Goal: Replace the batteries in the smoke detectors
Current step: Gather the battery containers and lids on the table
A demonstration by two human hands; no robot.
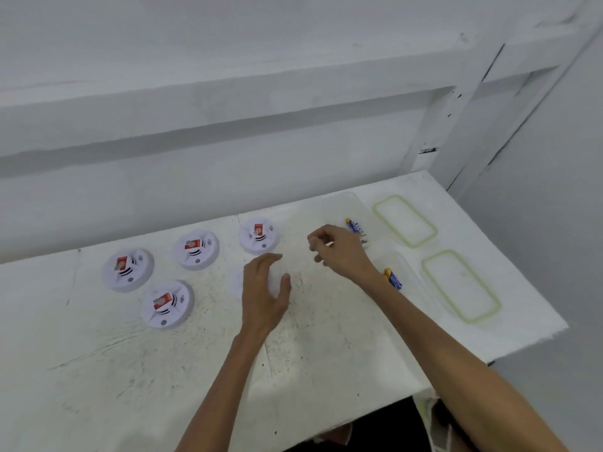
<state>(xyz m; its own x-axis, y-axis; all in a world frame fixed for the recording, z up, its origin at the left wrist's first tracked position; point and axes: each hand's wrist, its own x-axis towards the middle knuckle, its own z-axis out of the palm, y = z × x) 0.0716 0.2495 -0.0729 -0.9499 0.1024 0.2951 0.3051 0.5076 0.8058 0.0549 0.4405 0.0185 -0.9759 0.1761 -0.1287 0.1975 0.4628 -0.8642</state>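
Note:
Four white smoke detectors with red stickers lie on the white table: one far left, one behind it, one at the back middle, one in front. A fifth plain white detector shows partly under my left hand, which spreads over it with relaxed fingers. My right hand hovers to the right with its fingers curled; a thin pale sliver shows at the fingertips, and I cannot tell if it holds anything. Blue and yellow batteries lie behind the hand and beside the wrist.
The batteries lie in two clear containers, the far one and the near one. Two clear lids with green seals, a far lid and a near lid, lie by the table's right edge. A white wall with ledges rises behind the table.

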